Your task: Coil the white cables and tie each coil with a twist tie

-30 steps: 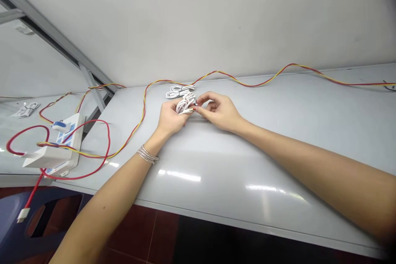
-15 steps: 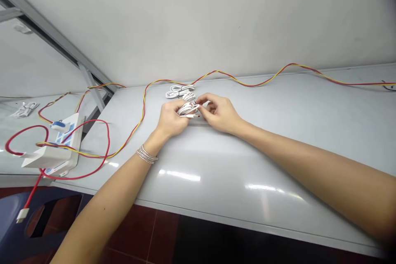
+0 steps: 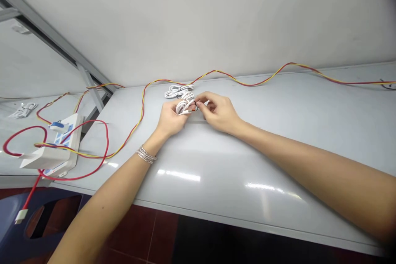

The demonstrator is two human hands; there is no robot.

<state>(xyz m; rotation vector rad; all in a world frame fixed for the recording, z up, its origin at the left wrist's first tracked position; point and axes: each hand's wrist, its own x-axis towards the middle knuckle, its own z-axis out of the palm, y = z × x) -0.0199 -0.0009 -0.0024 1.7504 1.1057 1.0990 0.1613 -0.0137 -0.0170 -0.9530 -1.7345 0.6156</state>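
1. head view: left hand (image 3: 168, 119) is curled around a coiled white cable (image 3: 185, 106), gripping it just above the grey table (image 3: 235, 165), far side, near the wall.
2. right hand (image 3: 220, 112) comes in alongside, fingertips pinching the same coil's right end.
3. second white cable bundle (image 3: 178, 90) lies just behind the hands, and a red-and-yellow wire (image 3: 142, 105) snakes past on the left.

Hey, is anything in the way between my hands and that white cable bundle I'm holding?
Nothing visible. The left hand grips the white cable bundle, and the right hand pinches at its side. A second white bundle lies just behind on the table, not between them.
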